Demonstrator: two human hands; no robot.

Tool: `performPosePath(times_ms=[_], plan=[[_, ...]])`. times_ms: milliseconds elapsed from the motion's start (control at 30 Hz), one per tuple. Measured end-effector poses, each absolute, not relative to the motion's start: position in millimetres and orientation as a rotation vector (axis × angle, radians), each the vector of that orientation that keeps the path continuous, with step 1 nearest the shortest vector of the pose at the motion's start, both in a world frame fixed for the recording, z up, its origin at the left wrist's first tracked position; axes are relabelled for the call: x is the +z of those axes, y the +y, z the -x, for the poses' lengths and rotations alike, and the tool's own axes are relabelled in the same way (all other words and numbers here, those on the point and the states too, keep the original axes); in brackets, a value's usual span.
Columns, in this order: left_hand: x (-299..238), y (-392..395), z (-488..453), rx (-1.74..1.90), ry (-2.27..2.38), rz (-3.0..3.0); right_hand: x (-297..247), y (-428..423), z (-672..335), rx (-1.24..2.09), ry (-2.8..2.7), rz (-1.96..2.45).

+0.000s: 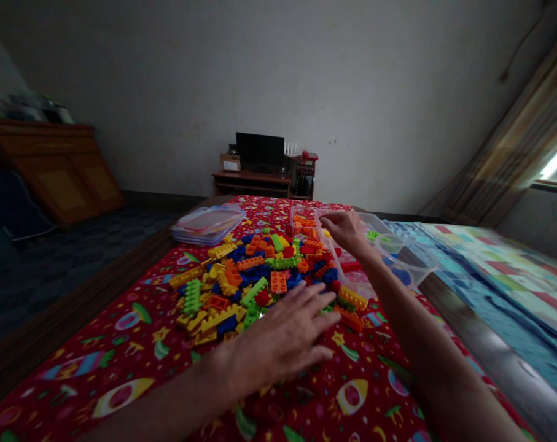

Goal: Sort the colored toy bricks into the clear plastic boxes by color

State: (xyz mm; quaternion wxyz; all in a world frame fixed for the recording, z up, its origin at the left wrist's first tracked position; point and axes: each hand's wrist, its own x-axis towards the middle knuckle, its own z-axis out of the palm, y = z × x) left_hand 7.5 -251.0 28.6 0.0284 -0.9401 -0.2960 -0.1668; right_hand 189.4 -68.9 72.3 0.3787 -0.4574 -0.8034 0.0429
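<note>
A heap of several plastic building bricks (260, 276) in yellow, orange, green, blue and red lies on a red patterned cloth (135, 344). My left hand (282, 334) rests flat at the heap's near edge, fingers stretched out and apart, holding nothing. My right hand (345, 230) reaches further back over a clear plastic box (306, 215) with orange bricks in it. Its fingers are curled together as in a pinch. What they hold, if anything, is too small to see.
A stack of clear lids (208, 224) lies at the cloth's back left. More clear tubs (407, 255) with green and blue bricks stand at the right. A blue patterned cloth (499, 288) lies beyond. A low desk with a monitor (260, 153) stands at the wall.
</note>
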Motion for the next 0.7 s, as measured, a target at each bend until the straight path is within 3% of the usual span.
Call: performPosePath(times_ms=[133,367,700], plan=[[6.8,-278.3,-36.0,-0.318,-0.609,2.903,75.2,-90.9,-189.9,0.096,-1.99,1.098],[-19.5,-250.3,-30.6,-0.285,-0.805,2.744,83.3,-114.0,-194.5,0.043,-2.015,1.068],[10.6,-212.5,6.7,-0.262,-0.72,2.812,86.9,-134.3,-180.6,0.086,-2.21,1.016]])
